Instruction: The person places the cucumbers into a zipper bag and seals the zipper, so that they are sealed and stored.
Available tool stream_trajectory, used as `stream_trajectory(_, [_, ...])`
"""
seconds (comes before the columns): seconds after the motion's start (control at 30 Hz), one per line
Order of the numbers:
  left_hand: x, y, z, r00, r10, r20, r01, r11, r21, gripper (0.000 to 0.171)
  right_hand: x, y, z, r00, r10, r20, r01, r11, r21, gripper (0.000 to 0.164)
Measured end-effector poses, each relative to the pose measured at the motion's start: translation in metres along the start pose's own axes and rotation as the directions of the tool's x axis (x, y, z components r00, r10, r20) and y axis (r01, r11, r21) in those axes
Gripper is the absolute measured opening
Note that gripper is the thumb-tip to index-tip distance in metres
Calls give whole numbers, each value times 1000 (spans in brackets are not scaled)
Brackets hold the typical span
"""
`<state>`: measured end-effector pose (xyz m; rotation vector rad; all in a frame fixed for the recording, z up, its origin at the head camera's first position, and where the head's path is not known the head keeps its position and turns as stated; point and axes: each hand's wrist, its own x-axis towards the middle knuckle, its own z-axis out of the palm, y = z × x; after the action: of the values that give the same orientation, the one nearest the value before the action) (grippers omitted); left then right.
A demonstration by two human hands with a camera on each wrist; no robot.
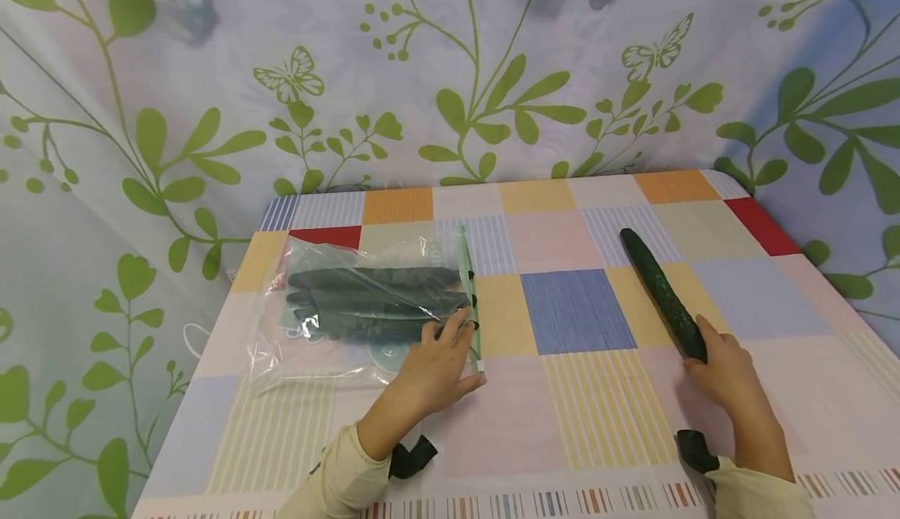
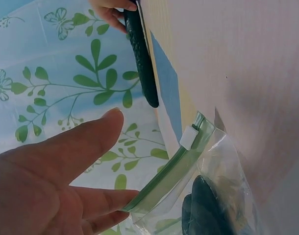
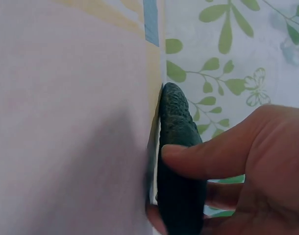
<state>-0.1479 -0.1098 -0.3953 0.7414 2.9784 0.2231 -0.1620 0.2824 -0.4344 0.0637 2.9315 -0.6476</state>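
Observation:
A clear zip bag [image 1: 330,366] with a green closure strip [image 1: 467,269] lies at the left of the table, several dark green cucumbers [image 1: 380,278] inside it. My left hand [image 1: 436,366] is over the bag's right edge. In the left wrist view its fingers [image 2: 103,199] are extended at the green strip, with the thumb held well apart. A white slider [image 2: 188,137] sits near one end of that strip. My right hand [image 1: 727,370] grips the near end of a long, bumpy cucumber [image 1: 657,284], thumb on one side and fingers round the other. Its far end points toward the back of the table.
The table wears a patchwork-print cloth [image 1: 576,312] in colored squares and stripes. Behind it hangs a pale curtain [image 1: 534,3] with green leaves and butterflies. Black bands [image 1: 415,456] show at both wrists. A thin white loop [image 1: 194,339] lies beside the table's left edge.

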Motion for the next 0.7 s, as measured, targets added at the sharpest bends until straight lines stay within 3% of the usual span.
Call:
stream_trajectory(0.27, [0,0,-1,1000,-7,14,7,1000,-7,69,-3,6,6,998,-29,-64,38,988,150,61])
stream_trajectory(0.5, [-1,0,-1,1000,-4,-1,4,1000,1,69,-1,2,3,985,62,-158,-31,981,193,54])
stream_trajectory(0.7, [0,0,0,1000,1,8,-1,1000,0,69,-2,-2,2,954,140,-267,-69,964,257,49])
